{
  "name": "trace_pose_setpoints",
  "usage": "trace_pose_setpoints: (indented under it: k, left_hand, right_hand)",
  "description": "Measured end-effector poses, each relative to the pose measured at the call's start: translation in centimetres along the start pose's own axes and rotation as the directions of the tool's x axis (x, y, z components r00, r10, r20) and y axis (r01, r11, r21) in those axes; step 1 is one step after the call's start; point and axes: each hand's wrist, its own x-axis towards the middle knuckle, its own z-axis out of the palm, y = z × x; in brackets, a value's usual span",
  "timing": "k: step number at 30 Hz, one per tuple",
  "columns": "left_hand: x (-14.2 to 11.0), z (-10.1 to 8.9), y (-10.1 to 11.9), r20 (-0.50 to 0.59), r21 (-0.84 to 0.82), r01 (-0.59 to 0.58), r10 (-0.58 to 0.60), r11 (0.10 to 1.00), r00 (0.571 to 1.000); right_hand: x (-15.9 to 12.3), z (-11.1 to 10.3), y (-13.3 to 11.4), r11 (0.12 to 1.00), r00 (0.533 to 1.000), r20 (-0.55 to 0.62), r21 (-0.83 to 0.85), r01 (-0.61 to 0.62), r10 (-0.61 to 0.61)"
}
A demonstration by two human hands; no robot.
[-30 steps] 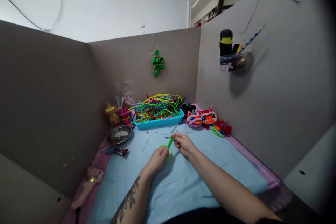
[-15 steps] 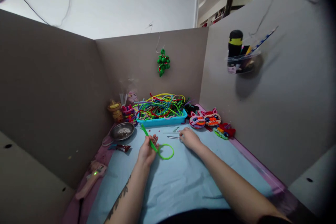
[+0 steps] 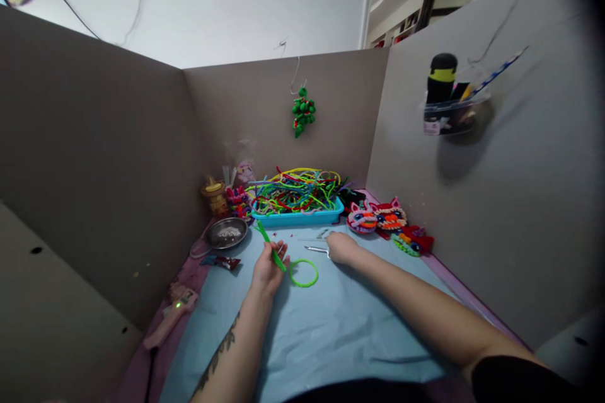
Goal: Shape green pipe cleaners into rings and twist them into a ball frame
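Observation:
My left hand (image 3: 268, 269) is palm up, fingers curled round a bundle of bright green pipe cleaners (image 3: 265, 234) that slants up and to the left. A green pipe-cleaner ring (image 3: 316, 276) shows just to the right of that hand, over the blue cloth; whether it joins the bundle is hidden by the fingers. My right hand (image 3: 341, 247) is palm down with its fingers closed at the handle end of small scissors (image 3: 314, 249). The blades point left, and the fingers partly cover the handles.
Behind the hands is a blue tray (image 3: 297, 220) heaped with coloured pipe cleaners. Plush-like animal faces (image 3: 363, 220) sit to its right. On the left are a metal dish (image 3: 215, 236), a dark tube (image 3: 227, 262) and a pink glue gun (image 3: 167, 321). Partition walls (image 3: 283, 75) enclose the table.
The view has shifted slightly, so most things appear further right. My left hand keeps the green bundle. My right hand stays at the scissors, its wrist and forearm turned somewhat.

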Motion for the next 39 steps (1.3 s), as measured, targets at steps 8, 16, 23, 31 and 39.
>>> trace_pose_setpoints:
  k: [8, 16, 23, 31, 39]
  left_hand:
    - [0.1, -0.7, -0.1, 0.229, 0.035, 0.071, -0.077, 0.997, 0.97]
    - [0.4, -0.9, -0.8, 0.178, 0.429, 0.029, -0.116, 0.903, 0.977]
    - [0.1, -0.7, -1.9, 0.36, 0.868, -0.452, 0.364, 0.207, 0.859]
    - [0.1, -1.1, -2.4, 0.422, 0.894, -0.447, 0.293, 0.022, 0.858]
    - [-0.2, -1.1, -2.8, 0.442, 0.892, -0.452, 0.27, -0.026, 0.856]
  right_hand:
    - [-1.2, -0.2, -0.1, 0.973, 0.98, -0.177, 0.224, -0.046, 0.087]
    - [-4.1, 0.1, -3.3, -0.146, 0.804, -0.017, 0.985, -0.087, -0.594]
    - [-5.2, 0.6, -4.1, -0.289, 0.669, -0.06, 0.928, -0.237, -0.741]
    - [-5.2, 0.8, -3.9, -0.311, 0.651, -0.078, 0.916, -0.251, -0.755]
    - [-4.9, 1.1, -4.0, -0.371, 0.676, -0.086, 0.882, -0.29, -0.732]
